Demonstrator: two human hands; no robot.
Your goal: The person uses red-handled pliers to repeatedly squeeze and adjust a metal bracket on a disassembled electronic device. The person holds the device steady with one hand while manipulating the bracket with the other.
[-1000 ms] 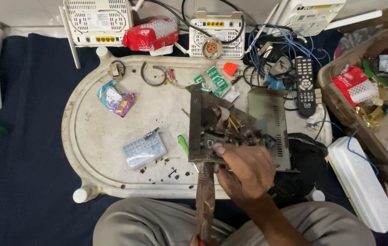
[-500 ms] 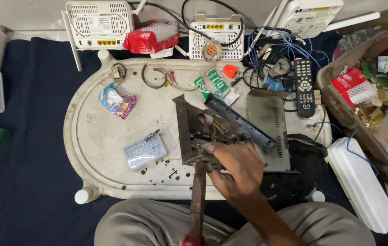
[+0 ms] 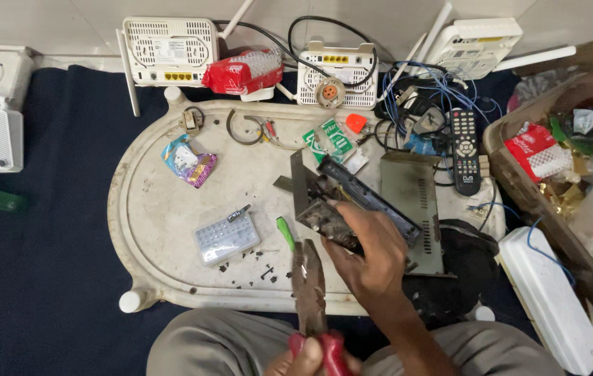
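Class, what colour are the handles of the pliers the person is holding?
Red, seen in the head view: the pliers have red handles gripped by the left hand.

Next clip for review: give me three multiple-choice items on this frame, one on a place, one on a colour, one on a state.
1. Where does the remote control lie?
A. On the dark floor cloth at far left
B. At the right end of the white tray, beside the cable tangle
C. In the person's lap

2. What colour are the grips of the pliers?
A. Red
B. Blue
C. Yellow

3. How is the opened metal chassis being kept?
A. Lying flat and untouched
B. Hanging from a cable
C. Tilted up, gripped by the right hand

Answers: 1 B, the remote sits at the tray's right end next to the wires. 2 A, the left hand closes on red grips. 3 C, the right hand's fingers wrap the raised chassis.
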